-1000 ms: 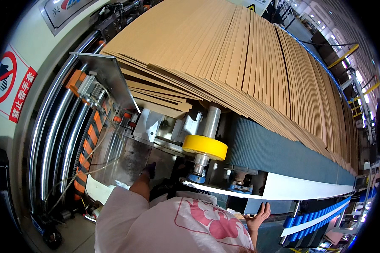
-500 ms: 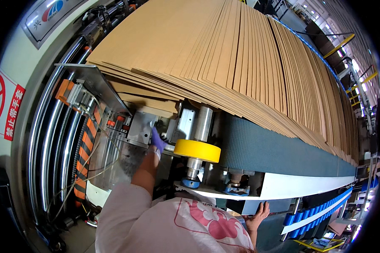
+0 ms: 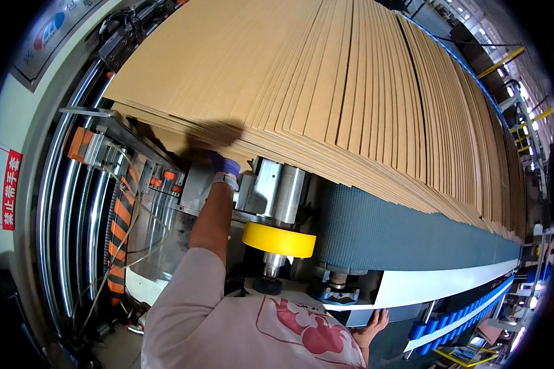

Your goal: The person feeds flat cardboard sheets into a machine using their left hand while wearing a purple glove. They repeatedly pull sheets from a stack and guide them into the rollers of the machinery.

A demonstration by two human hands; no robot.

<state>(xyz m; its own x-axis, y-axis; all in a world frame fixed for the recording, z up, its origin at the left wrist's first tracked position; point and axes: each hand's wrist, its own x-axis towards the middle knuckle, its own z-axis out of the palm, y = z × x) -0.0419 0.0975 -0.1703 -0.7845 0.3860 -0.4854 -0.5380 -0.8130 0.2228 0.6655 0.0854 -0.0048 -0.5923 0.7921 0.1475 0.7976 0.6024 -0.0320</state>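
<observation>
My left hand (image 3: 223, 165), in a purple glove with a pale band at the wrist, reaches in at the near edge of a long fanned stack of brown cardboard sheets (image 3: 228, 74). Its fingers are lost in shadow under the overhanging sheets, beside a lower cardboard piece (image 3: 166, 138); whether they grip it cannot be seen. Right of that wrist is a metal block (image 3: 266, 178). My bare right hand (image 3: 370, 329) rests with fingers extended against the grey panel (image 3: 388, 315) below the white side rail (image 3: 443, 286), holding nothing visible.
A yellow wheel (image 3: 280, 240) sits on a steel shaft near my left forearm. The stack lies on a dark textured belt (image 3: 381, 227). Chrome rollers (image 3: 68, 246), an upright metal plate (image 3: 132, 138) and loose cables (image 3: 138, 206) are at left. Blue rollers (image 3: 440, 326) line the right.
My left hand has moved farther in, up to the underside of the sheets. My right hand stays by the panel, and the view has shifted slightly.
</observation>
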